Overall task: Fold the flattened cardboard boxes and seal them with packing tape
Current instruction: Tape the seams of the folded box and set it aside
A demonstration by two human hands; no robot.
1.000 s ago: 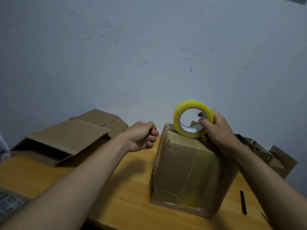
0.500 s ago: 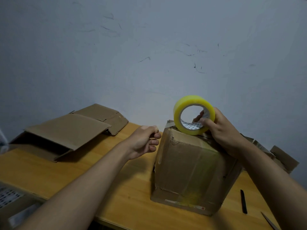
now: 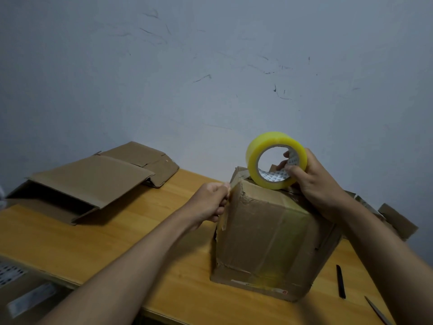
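A folded cardboard box (image 3: pixel 269 240) stands on the wooden table (image 3: pixel 117 242), with old tape strips across its front. On the box's top edge stands a yellow roll of packing tape (image 3: pixel 269 146), upright, gripped by my right hand (image 3: pixel 314 181) with fingers through its core. My left hand (image 3: pixel 210 202) is at the box's upper left corner, its fingers pinching the free end of the clear tape against that corner. A strip of tape runs from the roll over the top towards that hand.
A half-flattened cardboard box (image 3: pixel 91 181) lies at the table's back left against the wall. More cardboard (image 3: pixel 396 219) sticks out behind the box on the right. A black cutter (image 3: pixel 341 281) and a scissor tip (image 3: pixel 377 310) lie at the front right.
My left hand has moved right from open space to the box's upper left corner and now pinches the tape end there. The roll stays on top in my right hand.
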